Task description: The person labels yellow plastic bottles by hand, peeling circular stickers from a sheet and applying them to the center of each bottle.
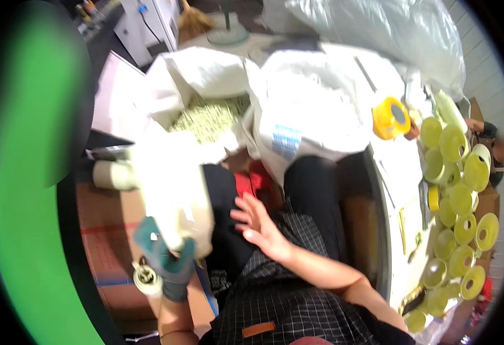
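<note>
My left hand point(171, 261), in a teal and grey glove, grips the lower end of a large pale cream plastic piece point(177, 195). The piece is overexposed and slightly blurred, so its exact kind is unclear. My bare right hand point(259, 227) hovers above my lap with fingers apart, holding nothing, close to the right side of that piece. A short pale cylinder point(115, 175) sticks out beside its left edge. Below it, next to the glove, is a round white part point(146, 278) with a dark inside.
Ahead stand an open white sack of pale green small pieces point(206, 121) and a sack of white pieces point(315, 109). At right, a table point(387, 167) bears a yellow round tool point(391, 118) and several yellow-green cups point(464, 227). Another person's hand point(479, 127) shows beyond.
</note>
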